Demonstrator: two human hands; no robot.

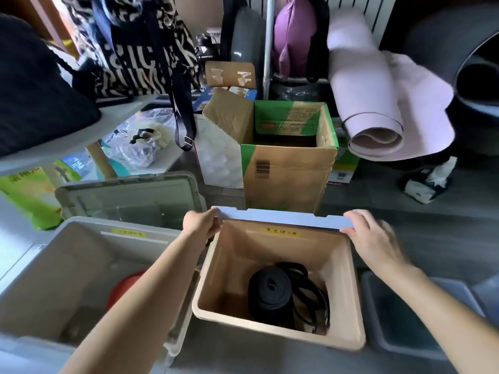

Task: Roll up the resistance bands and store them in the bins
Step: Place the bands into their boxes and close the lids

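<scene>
A beige bin (348, 298) stands on the floor in front of me with a yellow label on its far inner wall. A rolled black resistance band (270, 288) and loose black cords (310, 292) lie at its bottom. A pale blue-white lid (280, 216) sits tilted along the bin's far rim. My left hand (202, 222) grips the lid's left end. Over at the lid's right end, my right hand (370, 233) holds it with curled fingers.
A grey bin (67, 233) on the left holds a red object (124, 290); its clear lid (129, 198) lies behind it. An open cardboard box (286, 168) stands beyond the beige bin. A grey bin (399, 325) sits at the right; a rolled pink mat (372, 103) leans behind.
</scene>
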